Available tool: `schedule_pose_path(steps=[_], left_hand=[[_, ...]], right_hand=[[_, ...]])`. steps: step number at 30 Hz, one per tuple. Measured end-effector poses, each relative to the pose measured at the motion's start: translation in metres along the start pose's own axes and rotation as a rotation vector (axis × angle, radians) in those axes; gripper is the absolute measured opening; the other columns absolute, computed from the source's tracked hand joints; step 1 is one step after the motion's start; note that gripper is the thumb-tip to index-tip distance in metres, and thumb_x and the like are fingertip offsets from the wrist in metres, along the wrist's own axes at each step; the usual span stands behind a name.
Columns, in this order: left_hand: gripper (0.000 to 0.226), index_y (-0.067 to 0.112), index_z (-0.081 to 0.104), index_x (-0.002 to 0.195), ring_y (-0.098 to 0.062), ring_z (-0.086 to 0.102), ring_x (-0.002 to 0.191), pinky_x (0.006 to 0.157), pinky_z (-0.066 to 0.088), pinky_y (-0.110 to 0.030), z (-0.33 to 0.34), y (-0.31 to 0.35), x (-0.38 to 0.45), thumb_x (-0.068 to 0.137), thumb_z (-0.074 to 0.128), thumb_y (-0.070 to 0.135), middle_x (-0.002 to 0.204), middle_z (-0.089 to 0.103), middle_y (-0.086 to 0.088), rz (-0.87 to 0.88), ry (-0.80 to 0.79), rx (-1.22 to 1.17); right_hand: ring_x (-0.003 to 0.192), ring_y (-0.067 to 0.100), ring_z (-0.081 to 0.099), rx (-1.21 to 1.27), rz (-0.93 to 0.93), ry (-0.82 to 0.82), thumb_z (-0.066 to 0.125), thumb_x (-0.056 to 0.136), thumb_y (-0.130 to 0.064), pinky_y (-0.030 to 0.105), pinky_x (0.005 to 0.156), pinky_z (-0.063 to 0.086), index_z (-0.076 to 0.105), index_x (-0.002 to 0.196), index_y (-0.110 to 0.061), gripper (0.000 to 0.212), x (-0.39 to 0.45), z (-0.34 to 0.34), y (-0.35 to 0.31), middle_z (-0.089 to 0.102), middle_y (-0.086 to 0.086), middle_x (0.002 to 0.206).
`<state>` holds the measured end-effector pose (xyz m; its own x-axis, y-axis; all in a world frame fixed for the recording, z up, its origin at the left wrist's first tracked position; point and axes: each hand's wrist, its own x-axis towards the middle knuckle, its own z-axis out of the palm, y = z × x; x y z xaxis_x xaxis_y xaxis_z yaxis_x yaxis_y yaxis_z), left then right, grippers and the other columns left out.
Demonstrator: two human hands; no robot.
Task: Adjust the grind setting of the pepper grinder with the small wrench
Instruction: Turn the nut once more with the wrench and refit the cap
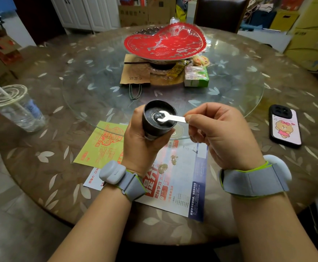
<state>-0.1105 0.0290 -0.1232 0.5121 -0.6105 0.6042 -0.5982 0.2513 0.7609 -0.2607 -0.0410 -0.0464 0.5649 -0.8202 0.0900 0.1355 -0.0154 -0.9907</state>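
My left hand grips a black pepper grinder from below, its round end turned up toward me above the table's front middle. A small flat silver wrench lies across that end, its open jaw set on the metal nut at the centre. My right hand pinches the wrench's handle end between thumb and forefinger, just right of the grinder. Small heaps of ground pepper lie on a printed leaflet under my hands.
A glass turntable carries a red heart-patterned dish, a paper bag and snack boxes. A plastic cup with a straw stands at the left. A phone lies at the right. A yellow flyer sits beside the leaflet.
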Motion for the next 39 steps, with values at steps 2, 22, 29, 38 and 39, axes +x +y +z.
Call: schedule_pose_path(steps=[2,22,29,38,39], left_hand=[[0.057,0.026,0.044,0.119,0.008,0.056,0.091,0.079,0.044,-0.011,0.0,-0.001,0.0,0.073,0.074,0.041,0.103,0.058,0.022,-0.004,0.001,0.0],[0.059,0.029,0.044,0.12,-0.009,0.06,0.09,0.08,0.047,-0.014,0.001,0.002,0.001,0.071,0.075,0.042,0.105,0.057,0.022,0.031,-0.017,0.013],[0.058,0.028,0.044,0.12,-0.01,0.06,0.092,0.082,0.046,-0.014,0.0,0.002,0.001,0.072,0.075,0.039,0.106,0.058,0.018,0.032,-0.033,-0.003],[0.058,0.031,0.05,0.118,-0.005,0.06,0.095,0.083,0.048,-0.016,-0.004,0.013,0.007,0.069,0.081,0.039,0.106,0.062,0.012,-0.024,-0.163,0.025],[0.058,0.028,0.052,0.118,-0.008,0.06,0.098,0.085,0.049,-0.02,-0.007,0.015,0.008,0.07,0.083,0.036,0.108,0.063,0.008,-0.007,-0.207,0.055]], right_hand=[[0.041,0.016,0.046,-0.002,0.001,-0.007,0.059,0.084,0.008,0.022,0.044,0.039,0.065,0.077,0.004,0.01,-0.001,0.001,0.0,0.058,0.007,0.049],[0.034,0.005,0.046,-0.063,0.191,0.493,0.054,0.088,0.004,0.019,0.043,0.044,0.057,0.076,-0.011,0.02,0.043,-0.053,0.084,0.062,0.011,0.066],[0.031,0.008,0.051,-0.184,0.261,0.458,0.056,0.084,0.005,0.021,0.042,0.043,0.054,0.086,-0.01,0.016,0.047,-0.054,0.093,0.066,0.01,0.071],[0.089,0.033,0.061,-1.015,0.171,0.317,0.062,0.084,-0.023,0.031,0.07,0.042,0.059,0.109,-0.013,0.028,0.048,-0.064,0.099,0.069,0.014,0.087],[0.089,0.032,0.061,-1.013,0.134,0.339,0.062,0.084,-0.025,0.033,0.072,0.043,0.06,0.108,-0.012,0.027,0.045,-0.063,0.095,0.069,0.013,0.085]])
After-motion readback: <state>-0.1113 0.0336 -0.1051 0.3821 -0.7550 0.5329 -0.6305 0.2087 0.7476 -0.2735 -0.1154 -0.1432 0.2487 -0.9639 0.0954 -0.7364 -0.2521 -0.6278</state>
